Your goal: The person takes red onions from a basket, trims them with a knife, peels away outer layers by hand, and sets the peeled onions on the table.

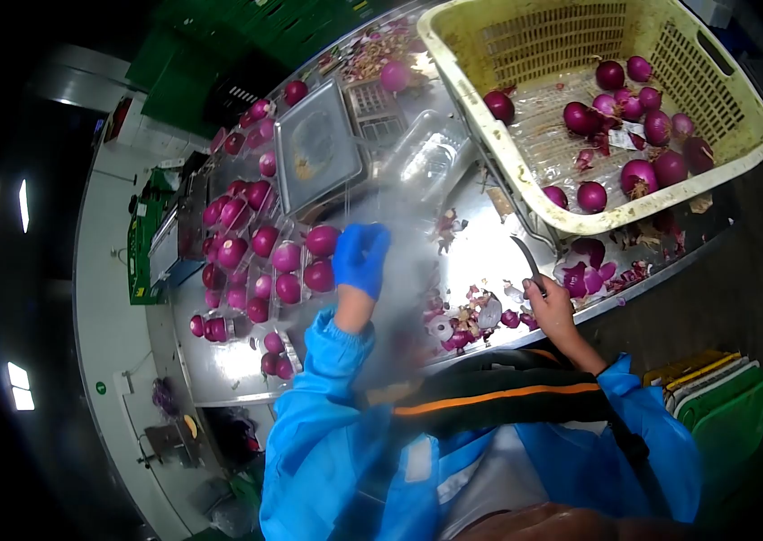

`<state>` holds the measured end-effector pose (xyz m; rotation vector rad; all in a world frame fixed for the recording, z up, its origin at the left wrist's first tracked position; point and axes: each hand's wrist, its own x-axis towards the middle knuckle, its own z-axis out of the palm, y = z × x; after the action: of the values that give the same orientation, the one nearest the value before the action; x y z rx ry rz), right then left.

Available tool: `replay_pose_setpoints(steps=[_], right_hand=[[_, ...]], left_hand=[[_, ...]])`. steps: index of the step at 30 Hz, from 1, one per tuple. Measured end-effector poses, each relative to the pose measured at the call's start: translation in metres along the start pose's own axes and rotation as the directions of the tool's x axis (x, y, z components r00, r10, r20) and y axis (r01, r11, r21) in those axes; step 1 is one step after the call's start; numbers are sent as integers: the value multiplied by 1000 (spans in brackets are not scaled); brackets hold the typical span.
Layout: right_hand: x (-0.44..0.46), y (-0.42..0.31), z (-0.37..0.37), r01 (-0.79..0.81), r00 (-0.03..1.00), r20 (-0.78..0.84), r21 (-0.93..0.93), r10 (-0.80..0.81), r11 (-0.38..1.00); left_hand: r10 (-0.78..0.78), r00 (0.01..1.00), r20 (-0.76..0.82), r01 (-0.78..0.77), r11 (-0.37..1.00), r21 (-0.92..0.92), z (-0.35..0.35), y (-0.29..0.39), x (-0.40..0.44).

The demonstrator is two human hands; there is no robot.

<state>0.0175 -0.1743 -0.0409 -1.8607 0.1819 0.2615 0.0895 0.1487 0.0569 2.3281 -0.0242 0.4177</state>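
My left hand [362, 260], in a blue glove, is over the metal table with its fingers curled together. Right beside its fingers sits a peeled red onion [322, 241], at the edge of a group of onions in clear plastic trays. Whether the glove holds anything is hidden. My bare right hand [551, 307] is closed round the handle of a small knife [526, 258], its curved dark blade pointing away from me. Below and left of the knife lie onion skins and trimmings [464, 326]. More purple peelings [587, 275] lie to the right of that hand.
A yellowed plastic basket [525, 185] with several red onions stands at the far right. Beyond my left hand are a weighing scale [316, 144] and an empty clear tray [431, 158]. Green crates [187, 81] stand behind the table.
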Motion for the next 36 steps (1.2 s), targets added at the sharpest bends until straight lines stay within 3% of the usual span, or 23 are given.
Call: replay_pose_setpoints(steps=[1,2,3,5,7,9,10,11,12,14,15,17,19,20,23,25,27,29,31,32,33,34,36], right_hand=[[0,2,3,-4,1000,14,25,4,1000],[-1,6,6,-11,1000,24,50,9,999],[-2,8,9,-19,999,30,76,16,997],[-2,6,10,22,999,45,25,-23,999],[-2,1,12,93,995,31,17,-94,996],[0,-5,10,-20,995,97,-8,21,1000],[2,1,11,40,996,82,-20,-38,999],[4,7,13,100,993,67,-34,-97,994],[4,-7,4,21,991,136,-22,-18,1000],[4,3,0,167,977,149,-98,-151,981],[4,15,0,255,961,156,-180,-228,950],[4,13,-14,304,934,227,-106,-275,947],[4,13,-24,308,922,307,-216,-235,927],[5,25,-22,425,897,236,-233,-373,875],[9,38,-30,424,886,283,-172,-368,889],[16,31,-42,532,846,193,-244,-497,811],[15,37,-44,519,855,157,-230,-495,823],[15,25,-56,228,933,296,-52,-203,972],[16,20,-67,-93,784,595,-170,177,981],[14,30,-61,94,910,414,-119,-36,988],[11,47,-47,284,945,203,-113,-258,952],[11,53,-42,460,884,-17,-152,-468,875],[8,61,-40,444,894,-9,-119,-448,888]], left_hand=[[-61,998,-36,60,998,-24,-9,2,-9],[34,984,-174,-32,999,11,-12,1,-19],[39,986,-161,-17,990,138,-18,-4,-33],[52,992,-116,-4,926,377,-28,-24,-72],[-10,994,109,-45,873,486,-25,-47,-113],[-152,963,221,32,883,469,-20,-38,-137],[-215,936,279,67,886,460,-12,-34,-140],[-166,950,264,41,904,425,-8,-34,-135],[-121,962,244,16,920,391,-9,-35,-126],[-86,976,200,35,968,248,-16,-34,-95],[-23,991,135,-1,985,174,-19,-17,-65],[164,983,82,-170,983,75,-22,34,4],[400,902,160,-410,912,31,-15,97,70],[501,837,221,-516,857,11,-5,130,98],[742,551,382,-726,652,-218,62,206,165],[750,422,509,-717,620,-319,117,234,187],[666,374,645,-564,716,-412,181,239,201],[547,243,801,-475,787,-394,240,249,214],[391,168,905,-496,827,-266,279,278,212],[429,125,895,-569,770,-289,301,282,207],[687,163,708,-689,593,-416,337,262,192],[641,138,755,-682,614,-397,347,277,185],[596,124,793,-672,638,-375,368,296,166]])
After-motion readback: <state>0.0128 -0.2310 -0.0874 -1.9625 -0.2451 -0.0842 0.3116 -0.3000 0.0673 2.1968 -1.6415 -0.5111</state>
